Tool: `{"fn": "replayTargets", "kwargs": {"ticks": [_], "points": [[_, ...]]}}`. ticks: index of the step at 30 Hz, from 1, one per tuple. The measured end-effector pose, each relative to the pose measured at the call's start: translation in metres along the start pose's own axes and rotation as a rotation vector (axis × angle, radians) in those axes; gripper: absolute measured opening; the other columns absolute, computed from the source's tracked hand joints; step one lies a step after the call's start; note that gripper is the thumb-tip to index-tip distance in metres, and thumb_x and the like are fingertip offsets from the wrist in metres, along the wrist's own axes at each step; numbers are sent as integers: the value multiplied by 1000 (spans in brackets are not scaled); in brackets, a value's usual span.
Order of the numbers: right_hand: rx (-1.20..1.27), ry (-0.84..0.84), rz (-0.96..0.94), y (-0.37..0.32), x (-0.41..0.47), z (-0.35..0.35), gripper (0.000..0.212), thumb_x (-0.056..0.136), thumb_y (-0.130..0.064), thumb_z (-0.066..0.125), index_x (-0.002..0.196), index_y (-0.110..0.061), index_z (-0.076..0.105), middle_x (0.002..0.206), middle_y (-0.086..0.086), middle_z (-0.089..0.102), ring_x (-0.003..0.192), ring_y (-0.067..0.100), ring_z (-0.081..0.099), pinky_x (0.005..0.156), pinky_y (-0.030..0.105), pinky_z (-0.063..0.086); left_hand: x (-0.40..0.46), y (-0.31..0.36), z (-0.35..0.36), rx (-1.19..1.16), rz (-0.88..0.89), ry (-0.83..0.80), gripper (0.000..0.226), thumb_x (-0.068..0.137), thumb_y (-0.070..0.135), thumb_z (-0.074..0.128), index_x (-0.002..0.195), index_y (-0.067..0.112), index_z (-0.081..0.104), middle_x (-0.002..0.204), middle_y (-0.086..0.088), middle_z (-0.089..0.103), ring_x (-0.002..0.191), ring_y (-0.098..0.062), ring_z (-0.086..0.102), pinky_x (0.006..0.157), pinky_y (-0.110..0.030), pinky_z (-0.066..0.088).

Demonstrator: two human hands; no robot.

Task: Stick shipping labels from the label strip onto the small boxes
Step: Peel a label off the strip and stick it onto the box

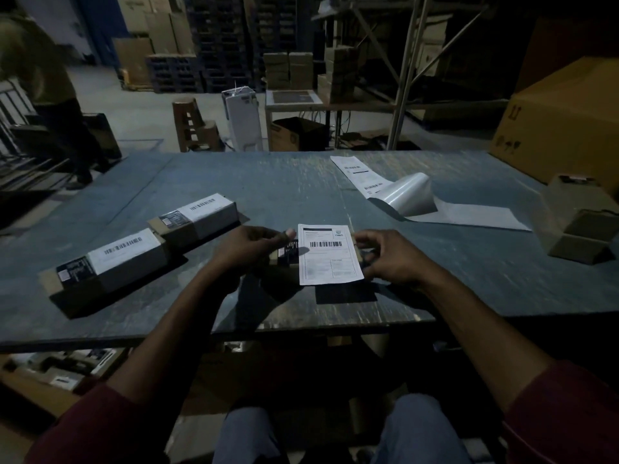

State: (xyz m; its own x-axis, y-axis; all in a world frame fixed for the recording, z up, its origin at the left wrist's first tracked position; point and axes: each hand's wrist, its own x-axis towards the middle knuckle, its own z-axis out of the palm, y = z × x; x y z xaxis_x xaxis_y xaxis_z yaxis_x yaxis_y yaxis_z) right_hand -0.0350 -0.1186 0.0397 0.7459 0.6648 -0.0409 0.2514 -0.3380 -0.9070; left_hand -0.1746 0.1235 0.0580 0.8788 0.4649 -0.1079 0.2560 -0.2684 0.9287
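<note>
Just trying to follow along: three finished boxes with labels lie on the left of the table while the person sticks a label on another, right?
Not quite: the head view shows two labelled boxes on the left, not three. Both hands do hold another box with a label on it.

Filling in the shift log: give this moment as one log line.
step: labelling third box | left hand: holds box | right hand: holds it, label on top | labelled boxes: two | label strip: far right

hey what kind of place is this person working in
Most likely a warehouse packing area. Stacked cartons and dark pallet stacks fill the background, a metal rack stands behind the worn table, and labelled boxes lie beside a label strip.
</note>
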Motion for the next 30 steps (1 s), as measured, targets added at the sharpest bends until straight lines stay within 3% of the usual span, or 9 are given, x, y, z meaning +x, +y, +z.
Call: {"fn": "replayTargets", "kwargs": {"ticks": [4,9,13,15,17,19,23,26,30], "points": [[2,61,-108,-5,-4,-3,74,64,13,90,125,-23,68,122,-13,74,100,11,76,76,31,64,-1,5,1,-118,32,85,41,78,46,87,98,10,82,98,-23,79,56,-16,59,64,-33,49],[80,96,-244,-24,-11,0,76,62,8,95,124,-26,65,121,-27,68,103,7,74,73,34,65,2,25,-2,-174,-38,58,72,65,52,94,126,23,70,107,-9,79,84,-16,76,65,-28,54],[141,98,-286,-26,-11,2,76,63,6,95,121,-32,64,123,-31,65,110,8,72,75,38,66,1,29,-2,-260,-70,-27,82,59,40,99,131,22,67,99,-12,80,69,-18,77,55,-29,58],[141,93,-297,-23,-12,3,77,64,5,95,123,-33,63,124,-32,64,112,6,71,76,38,66,0,26,0,-303,-40,-6,87,53,36,103,130,18,67,100,-14,81,82,-26,80,67,-39,64],[168,55,-292,-20,-11,4,77,65,9,93,123,-31,62,126,-29,64,116,11,70,79,41,66,-1,23,1,-341,-8,50,84,51,29,105,125,14,69,102,-14,81,89,-32,80,79,-52,65],[244,-34,-274,-19,-10,-2,79,68,15,89,128,-27,58,136,-20,61,123,18,68,86,44,65,-2,21,2,-372,24,93,82,48,29,106,121,16,71,111,-14,79,94,-34,79,77,-56,65],[442,-240,-146,-29,-5,-22,88,68,-5,88,144,-25,49,140,8,65,127,28,66,101,53,57,-9,26,6,-331,148,156,87,41,30,103,122,23,71,119,-8,69,98,-24,74,61,-33,64],[384,-155,-77,-43,-4,-16,74,74,-21,92,138,-26,54,125,6,75,117,26,71,95,55,60,-13,30,12,-329,219,164,81,46,27,100,121,27,69,118,-6,66,99,-20,72,59,-26,62],[273,7,-151,-53,-4,-4,47,68,-27,89,111,-26,70,108,-2,80,103,14,76,76,32,64,-16,33,19,-332,232,149,89,40,41,100,123,31,70,121,-9,67,107,-28,72,71,-44,67]]}}
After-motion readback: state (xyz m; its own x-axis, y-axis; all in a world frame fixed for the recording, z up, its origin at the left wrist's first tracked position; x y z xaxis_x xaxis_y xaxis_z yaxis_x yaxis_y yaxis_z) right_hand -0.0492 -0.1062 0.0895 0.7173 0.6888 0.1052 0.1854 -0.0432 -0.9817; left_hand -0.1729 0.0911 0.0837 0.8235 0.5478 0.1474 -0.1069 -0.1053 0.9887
